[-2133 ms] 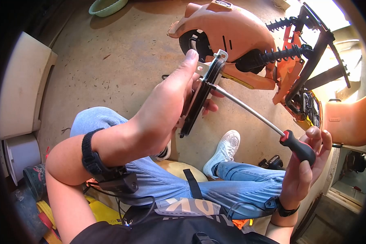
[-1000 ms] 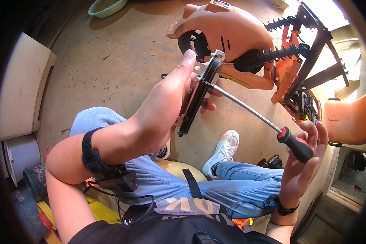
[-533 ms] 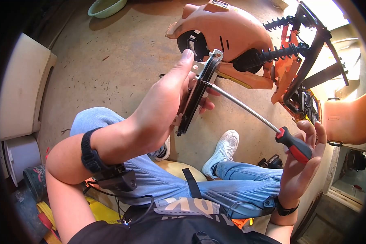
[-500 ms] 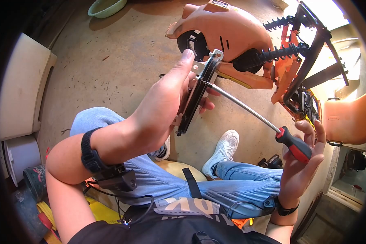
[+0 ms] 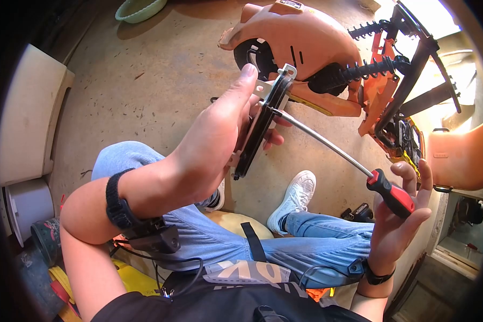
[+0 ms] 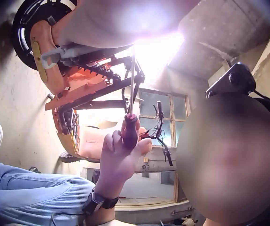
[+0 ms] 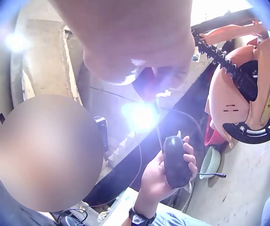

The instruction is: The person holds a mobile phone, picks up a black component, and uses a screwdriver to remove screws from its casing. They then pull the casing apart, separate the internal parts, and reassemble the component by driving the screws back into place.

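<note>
My left hand (image 5: 209, 145) grips a flat, elongated black part (image 5: 263, 126) with a silver bracket (image 5: 261, 89); in the right wrist view the part's dark face (image 7: 176, 162) is rounded, with fingers (image 7: 189, 157) along its edge. A screwdriver's shaft (image 5: 330, 146) slants from my right hand (image 5: 393, 231) to the part's side; the exact contact at its tip is too small to tell. The red and black handle (image 5: 394, 196) lies between the thumb and fingers of that hand, also visible in the left wrist view (image 6: 118, 162).
An orange vehicle body (image 5: 316, 43) with black coil springs (image 5: 373, 70) and frame tubes lies beyond my hands. A pale green basin (image 5: 140, 9) stands on the floor. A white shoe (image 5: 298, 198) is below the part, beside a black tool (image 5: 359, 213). White furniture (image 5: 29, 112) is at left.
The screwdriver handle has rotated, with more red facing the head view. My right fingers and thumb have shifted around it. My left hand and the part have moved slightly left.
</note>
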`<move>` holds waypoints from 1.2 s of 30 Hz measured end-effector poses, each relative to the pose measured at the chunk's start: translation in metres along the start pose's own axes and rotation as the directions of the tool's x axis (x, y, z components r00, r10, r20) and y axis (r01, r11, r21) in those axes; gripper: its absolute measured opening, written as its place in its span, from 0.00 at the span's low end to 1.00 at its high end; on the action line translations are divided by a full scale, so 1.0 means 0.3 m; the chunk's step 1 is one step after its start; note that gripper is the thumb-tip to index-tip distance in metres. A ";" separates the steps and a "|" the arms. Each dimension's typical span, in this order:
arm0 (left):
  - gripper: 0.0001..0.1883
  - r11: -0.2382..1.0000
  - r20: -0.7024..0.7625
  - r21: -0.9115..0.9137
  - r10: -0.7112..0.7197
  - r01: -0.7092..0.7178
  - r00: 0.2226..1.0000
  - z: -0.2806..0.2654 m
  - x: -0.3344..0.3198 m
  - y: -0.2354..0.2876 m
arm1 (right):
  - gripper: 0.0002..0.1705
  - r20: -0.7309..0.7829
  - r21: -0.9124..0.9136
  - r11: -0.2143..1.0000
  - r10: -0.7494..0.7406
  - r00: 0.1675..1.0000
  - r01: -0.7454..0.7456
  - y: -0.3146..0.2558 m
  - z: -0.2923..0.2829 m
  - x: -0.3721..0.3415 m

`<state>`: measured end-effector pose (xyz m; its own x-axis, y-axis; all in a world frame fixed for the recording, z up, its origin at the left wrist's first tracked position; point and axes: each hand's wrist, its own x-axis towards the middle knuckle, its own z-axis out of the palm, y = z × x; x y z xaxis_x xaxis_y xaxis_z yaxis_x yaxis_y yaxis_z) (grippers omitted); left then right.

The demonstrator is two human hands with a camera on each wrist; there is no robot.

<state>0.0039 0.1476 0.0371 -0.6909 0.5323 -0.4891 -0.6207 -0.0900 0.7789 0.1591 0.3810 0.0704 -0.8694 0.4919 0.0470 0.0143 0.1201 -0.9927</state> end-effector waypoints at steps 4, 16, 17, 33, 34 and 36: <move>0.43 1.000 0.008 0.006 -0.008 0.008 1.000 0.006 -0.006 0.005 | 0.53 -0.043 -0.036 0.998 0.043 0.998 -0.045 -0.007 -0.004 -0.008; 0.42 1.000 -0.006 -0.017 -0.001 0.001 1.000 0.002 -0.001 0.002 | 0.43 0.121 -0.056 0.975 -0.209 0.970 0.217 0.031 -0.020 0.010; 0.42 1.000 -0.015 -0.014 -0.001 0.001 1.000 0.003 -0.002 0.002 | 0.43 0.115 -0.005 0.982 -0.186 0.976 0.188 0.036 -0.020 0.019; 0.42 0.998 -0.027 -0.049 -0.039 0.037 0.999 0.007 -0.002 0.011 | 0.44 -0.004 -0.012 0.989 -0.146 0.989 0.146 0.012 0.000 0.001; 0.42 0.998 -0.023 -0.047 -0.041 0.040 0.999 0.007 -0.001 0.011 | 0.44 -0.003 -0.012 0.989 -0.147 0.989 0.147 0.011 0.002 0.000; 0.42 0.998 -0.020 -0.046 -0.043 0.042 0.999 0.006 -0.001 0.011 | 0.44 -0.030 -0.016 0.988 -0.156 0.987 0.156 0.011 0.005 -0.001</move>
<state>0.0026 0.1486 0.0406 -0.6707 0.5190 -0.5299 -0.6656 -0.1059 0.7387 0.1586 0.3800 0.0670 -0.8460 0.4924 0.2048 -0.1133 0.2094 -0.9712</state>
